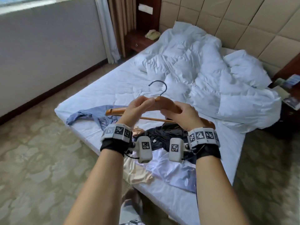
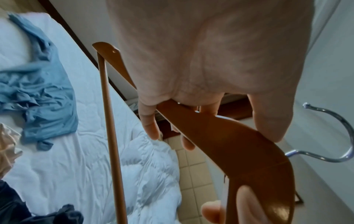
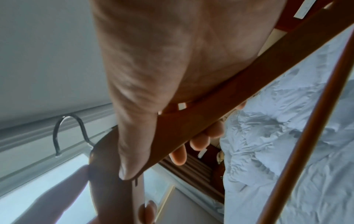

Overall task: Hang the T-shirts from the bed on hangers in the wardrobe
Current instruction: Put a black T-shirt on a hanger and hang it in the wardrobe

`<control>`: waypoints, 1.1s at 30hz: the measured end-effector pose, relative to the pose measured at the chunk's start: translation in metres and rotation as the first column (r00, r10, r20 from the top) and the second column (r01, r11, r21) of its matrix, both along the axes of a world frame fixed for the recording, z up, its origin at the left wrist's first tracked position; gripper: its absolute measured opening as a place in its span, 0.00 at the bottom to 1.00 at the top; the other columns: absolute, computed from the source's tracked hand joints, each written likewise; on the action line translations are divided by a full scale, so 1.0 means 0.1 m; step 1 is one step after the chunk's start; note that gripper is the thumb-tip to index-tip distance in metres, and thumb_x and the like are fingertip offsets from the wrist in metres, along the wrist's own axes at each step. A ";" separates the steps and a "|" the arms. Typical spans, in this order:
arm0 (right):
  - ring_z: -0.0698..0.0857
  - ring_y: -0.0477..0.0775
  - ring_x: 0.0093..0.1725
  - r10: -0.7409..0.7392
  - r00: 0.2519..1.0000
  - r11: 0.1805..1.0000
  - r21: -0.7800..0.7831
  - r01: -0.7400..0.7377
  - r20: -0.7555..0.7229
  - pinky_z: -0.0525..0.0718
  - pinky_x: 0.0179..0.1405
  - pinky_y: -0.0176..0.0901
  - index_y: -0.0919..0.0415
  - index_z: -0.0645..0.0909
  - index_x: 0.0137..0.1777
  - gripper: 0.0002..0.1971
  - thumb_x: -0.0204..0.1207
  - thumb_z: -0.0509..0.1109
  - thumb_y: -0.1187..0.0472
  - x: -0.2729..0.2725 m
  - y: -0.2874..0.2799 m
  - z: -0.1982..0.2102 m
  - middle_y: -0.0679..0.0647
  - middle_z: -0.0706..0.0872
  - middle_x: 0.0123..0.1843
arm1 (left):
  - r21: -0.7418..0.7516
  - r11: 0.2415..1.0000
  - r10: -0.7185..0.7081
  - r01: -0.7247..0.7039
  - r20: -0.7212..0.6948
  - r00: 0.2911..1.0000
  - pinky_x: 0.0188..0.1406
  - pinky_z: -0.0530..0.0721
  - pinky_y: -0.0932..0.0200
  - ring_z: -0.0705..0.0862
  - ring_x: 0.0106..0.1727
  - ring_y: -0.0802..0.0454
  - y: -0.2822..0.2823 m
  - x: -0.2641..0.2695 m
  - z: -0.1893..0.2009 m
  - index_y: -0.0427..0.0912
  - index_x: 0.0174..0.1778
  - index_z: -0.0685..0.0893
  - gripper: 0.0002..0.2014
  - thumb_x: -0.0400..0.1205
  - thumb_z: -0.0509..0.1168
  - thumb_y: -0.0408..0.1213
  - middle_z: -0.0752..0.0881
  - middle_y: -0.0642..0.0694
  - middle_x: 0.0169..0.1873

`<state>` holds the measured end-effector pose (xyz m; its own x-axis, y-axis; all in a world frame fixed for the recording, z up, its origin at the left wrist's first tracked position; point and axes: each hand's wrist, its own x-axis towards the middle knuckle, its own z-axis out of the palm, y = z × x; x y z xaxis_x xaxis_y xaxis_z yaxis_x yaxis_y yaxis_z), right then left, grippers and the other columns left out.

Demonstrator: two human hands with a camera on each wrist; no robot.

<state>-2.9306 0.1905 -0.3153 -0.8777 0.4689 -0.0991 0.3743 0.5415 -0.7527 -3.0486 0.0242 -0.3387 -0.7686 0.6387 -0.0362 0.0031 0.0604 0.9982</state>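
Head view: left hand and right hand both curl their fingers round a wooden hanger, held above the bed; a blue T-shirt, a dark T-shirt and other garments lie on the sheet below.

Left wrist view: fingers wrap the hanger's shoulder; metal hook points away.

Right wrist view: thumb presses the hanger, fingers curled behind it.

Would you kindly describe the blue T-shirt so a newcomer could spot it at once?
Start at the bed with its white sheet and go to the near left corner. The blue T-shirt lies crumpled there, beyond the left hand. It alone is plain mid-blue; the garments beside it are dark navy, cream and pale lilac.
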 end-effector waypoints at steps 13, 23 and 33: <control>0.89 0.45 0.46 -0.253 0.949 0.951 -0.132 0.280 0.187 0.86 0.54 0.47 0.46 0.89 0.48 0.08 0.71 0.82 0.50 -0.81 1.10 -0.56 0.45 0.92 0.43 | -0.226 0.911 -0.308 0.345 0.184 0.934 0.58 0.82 0.47 0.85 0.55 0.49 1.55 -1.18 -0.70 0.42 0.56 0.83 0.22 0.81 0.68 0.58 0.85 0.46 0.51; 0.89 0.59 0.49 -0.530 0.760 0.755 -0.199 0.625 0.376 0.87 0.53 0.52 0.58 0.85 0.57 0.15 0.70 0.78 0.60 -0.46 1.82 -1.59 0.56 0.90 0.47 | -0.529 0.619 -0.330 0.580 0.495 0.804 0.61 0.82 0.47 0.82 0.59 0.48 2.25 -1.29 -1.66 0.44 0.68 0.78 0.15 0.88 0.62 0.47 0.83 0.45 0.57; 0.86 0.61 0.38 -0.665 0.589 0.558 -0.219 0.800 0.459 0.85 0.43 0.49 0.62 0.84 0.50 0.13 0.71 0.78 0.54 -0.30 2.37 -2.65 0.58 0.89 0.40 | -0.646 0.551 -0.119 0.528 0.565 0.817 0.56 0.81 0.48 0.81 0.54 0.45 2.81 -1.21 -2.62 0.40 0.63 0.79 0.12 0.89 0.60 0.42 0.83 0.42 0.55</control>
<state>-2.9610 0.4277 -0.5801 -0.1309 0.7959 -0.5911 0.7369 -0.3207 -0.5951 -3.1695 0.3056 -0.6003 -0.2821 0.4139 -0.8655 -0.1995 0.8571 0.4749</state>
